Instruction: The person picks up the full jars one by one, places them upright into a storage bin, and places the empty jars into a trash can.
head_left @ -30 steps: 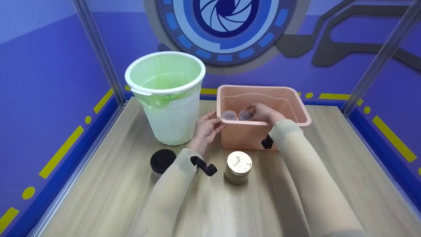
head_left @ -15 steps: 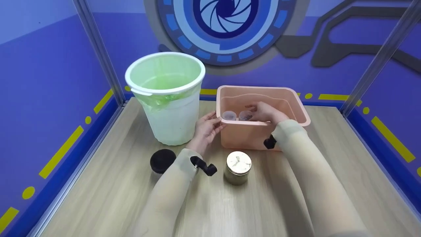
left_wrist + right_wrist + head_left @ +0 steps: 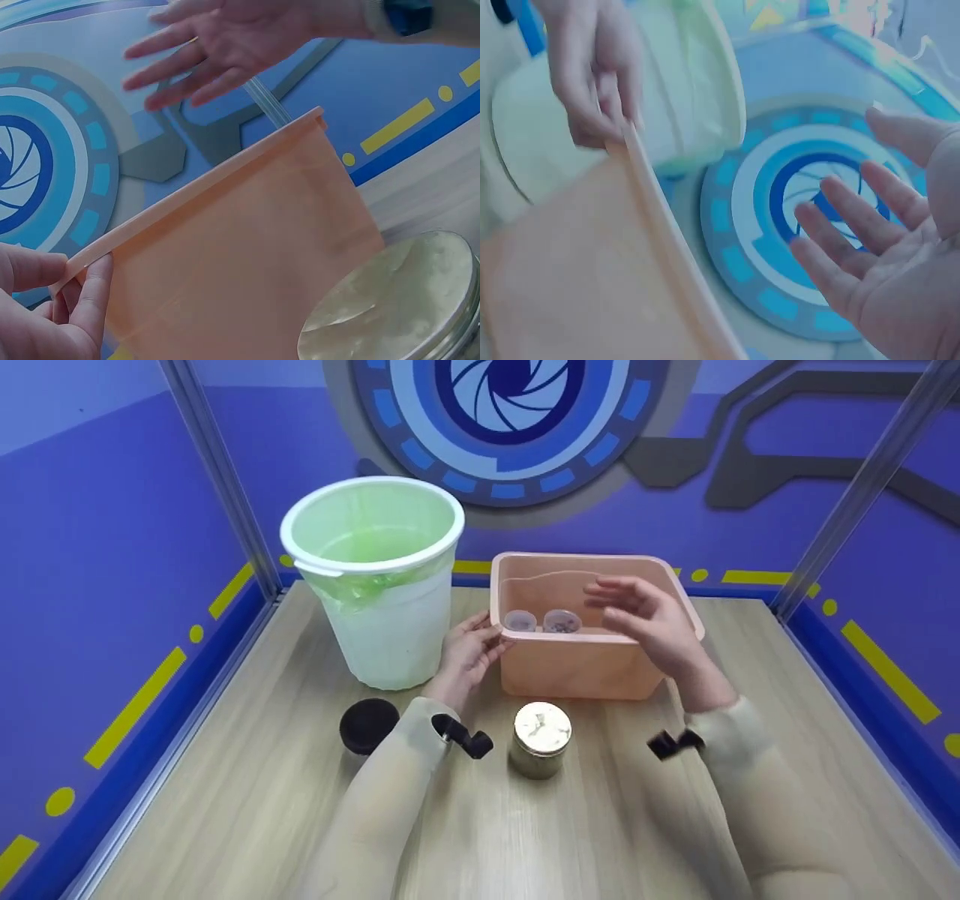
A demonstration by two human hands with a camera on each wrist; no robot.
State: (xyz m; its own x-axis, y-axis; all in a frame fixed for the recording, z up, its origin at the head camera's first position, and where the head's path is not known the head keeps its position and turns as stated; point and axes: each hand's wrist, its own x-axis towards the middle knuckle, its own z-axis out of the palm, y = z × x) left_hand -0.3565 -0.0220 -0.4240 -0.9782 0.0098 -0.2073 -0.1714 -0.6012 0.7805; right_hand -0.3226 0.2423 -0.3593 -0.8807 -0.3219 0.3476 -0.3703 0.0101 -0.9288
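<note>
At the near left corner of a pink plastic bin (image 3: 570,671), my left hand (image 3: 469,652) pinches the rim between thumb and fingers. The left wrist view shows that thumb on top and the fingers (image 3: 94,300) under the lip. Raised over the bin's right part, my right hand (image 3: 649,619) is spread and holds nothing; its palm and parted fingers (image 3: 840,259) fill the right of the right wrist view. Inside the bin, close to the front wall, stand two small clear round containers: a left one (image 3: 520,621) and a right one (image 3: 562,622) with dark bits in it.
A tall white bin (image 3: 390,637) with a green bag liner stands left of the pink bin. A metal-lidded jar (image 3: 541,739) sits in front, and a black-topped container (image 3: 369,726) is partly behind my left forearm. Patterned blue panels (image 3: 847,540) enclose the wooden table (image 3: 510,840).
My right hand has let go of the right clear container and come up and to the right, out of the pink bin. The left hand keeps its grip on the rim.
</note>
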